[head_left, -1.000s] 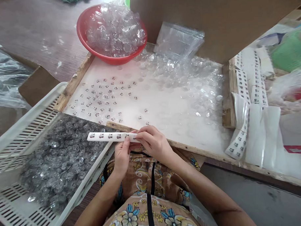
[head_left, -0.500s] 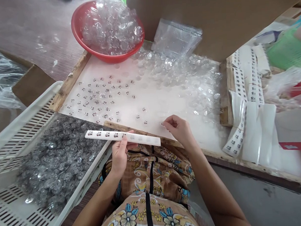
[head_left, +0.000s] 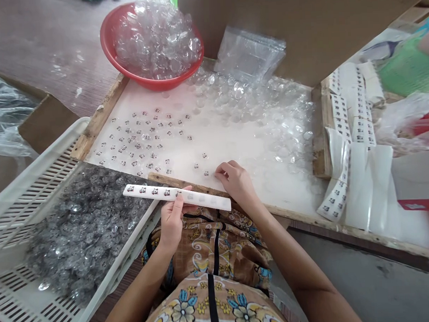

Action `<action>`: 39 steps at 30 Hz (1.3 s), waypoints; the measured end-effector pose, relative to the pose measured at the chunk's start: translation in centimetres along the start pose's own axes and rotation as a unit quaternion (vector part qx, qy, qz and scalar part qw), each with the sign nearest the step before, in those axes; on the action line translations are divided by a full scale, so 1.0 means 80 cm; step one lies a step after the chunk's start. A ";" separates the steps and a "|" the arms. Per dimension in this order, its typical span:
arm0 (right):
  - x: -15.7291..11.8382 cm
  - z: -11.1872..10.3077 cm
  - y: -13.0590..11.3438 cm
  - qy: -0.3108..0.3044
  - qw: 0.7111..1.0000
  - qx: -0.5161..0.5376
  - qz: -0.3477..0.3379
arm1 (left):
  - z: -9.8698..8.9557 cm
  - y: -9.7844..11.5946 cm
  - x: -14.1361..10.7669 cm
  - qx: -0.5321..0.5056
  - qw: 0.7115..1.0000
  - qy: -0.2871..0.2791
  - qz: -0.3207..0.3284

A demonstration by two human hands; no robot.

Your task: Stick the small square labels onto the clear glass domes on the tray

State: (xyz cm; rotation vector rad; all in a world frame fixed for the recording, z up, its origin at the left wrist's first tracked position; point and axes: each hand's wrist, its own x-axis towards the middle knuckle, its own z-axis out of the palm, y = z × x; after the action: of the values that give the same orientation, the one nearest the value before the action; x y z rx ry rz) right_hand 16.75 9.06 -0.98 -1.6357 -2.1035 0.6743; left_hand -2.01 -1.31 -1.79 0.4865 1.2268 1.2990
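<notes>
My left hand [head_left: 172, 219] pinches a white strip of panda stickers [head_left: 148, 190] between thumb and fingers, over the board's front edge. Panda pictures show on the strip's left part; its right part looks pale. Low over the white board [head_left: 186, 155], my right hand [head_left: 234, 179] has its thumb and fingertips pressed together. Whatever they hold is too small to make out. Just left of those fingertips lies a clear disc with a panda sticker [head_left: 206, 173], with others close by. Many more panda pieces [head_left: 149, 147] are spread over the board's left side, and plain clear discs [head_left: 279, 116] lie across its right and back.
A red basin [head_left: 155, 83] heaped with clear discs stands at the back left. Bottom left, a white basket [head_left: 59, 140] holds many dark-printed pieces. A clear plastic box [head_left: 249, 54] leans against the cardboard [head_left: 294, 31]. Bundled sticker strips [head_left: 337, 189] lie at right beyond the wooden rim [head_left: 321, 129].
My right hand has moved left across the board, fingertips still pinched, to beside the nearest panda disc. My left hand and its strip have barely shifted.
</notes>
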 end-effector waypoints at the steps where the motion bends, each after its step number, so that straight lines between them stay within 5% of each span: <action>1: 0.002 0.001 0.000 0.004 1.000 -0.012 -0.014 | 0.000 0.000 0.000 0.002 1.000 0.002 0.001; 8: 0.002 -0.003 0.004 -0.006 0.993 -0.056 -0.104 | -0.004 -0.002 0.002 0.010 1.000 0.000 -0.005; 15: -0.001 -0.010 -0.005 -0.034 0.993 -0.081 -0.075 | -0.003 -0.002 0.001 0.013 1.000 -0.011 -0.009; 21: -0.006 -0.007 -0.002 0.001 0.988 -0.119 -0.096 | -0.004 -0.002 0.000 0.009 1.000 -0.012 -0.005; 30: -0.003 -0.020 -0.012 -0.071 0.987 -0.133 -0.053 | 0.000 0.001 0.000 0.013 1.000 -0.015 -0.010; 39: -0.001 -0.029 0.003 -0.095 0.992 0.076 0.044 | 0.000 0.001 -0.002 0.015 1.000 -0.006 -0.009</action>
State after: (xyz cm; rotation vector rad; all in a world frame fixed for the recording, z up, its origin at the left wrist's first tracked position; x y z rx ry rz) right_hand 18.32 9.35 0.74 -1.6441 -2.0588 1.0282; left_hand -2.01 -1.48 -1.66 0.5039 1.2393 1.2627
